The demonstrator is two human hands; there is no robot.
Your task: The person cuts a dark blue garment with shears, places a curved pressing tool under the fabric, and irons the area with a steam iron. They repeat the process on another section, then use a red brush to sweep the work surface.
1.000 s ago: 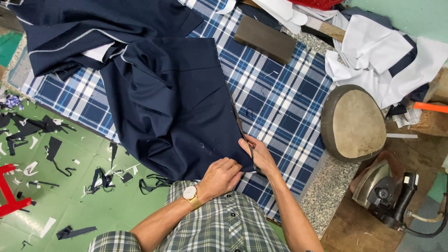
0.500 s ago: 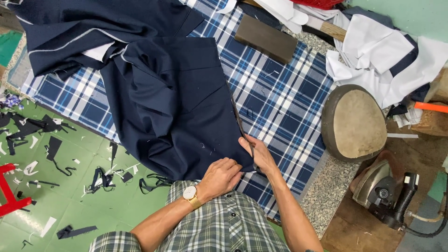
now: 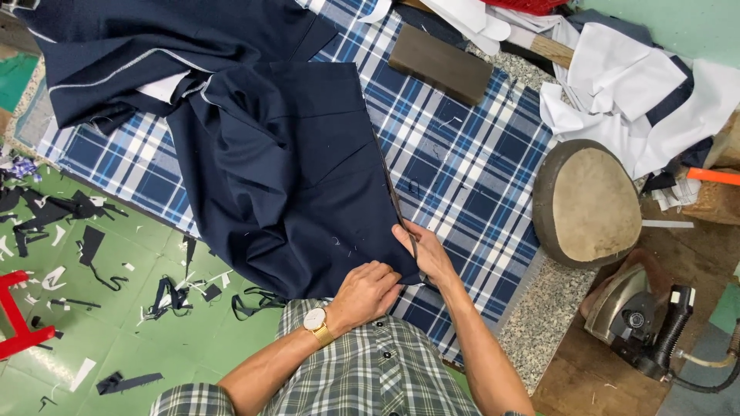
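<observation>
A dark navy garment piece [image 3: 293, 177] lies spread over a blue and white plaid cloth [image 3: 470, 162] on the table. My left hand [image 3: 368, 291], with a gold watch on the wrist, pinches the near corner of the navy fabric with closed fingers. Just to its right, my right hand [image 3: 420, 250] grips the fabric's right edge, fingers lying along the seam. The two hands almost touch. More navy fabric with a pale edge [image 3: 123, 62] is heaped at the far left.
A dark rectangular block [image 3: 439, 63] rests on the plaid cloth. A round padded pressing form [image 3: 590, 202] and a steam iron [image 3: 640, 320] sit at the right. White and navy cloth pieces [image 3: 640, 85] are piled at the back right. Fabric scraps litter the green floor [image 3: 92, 308].
</observation>
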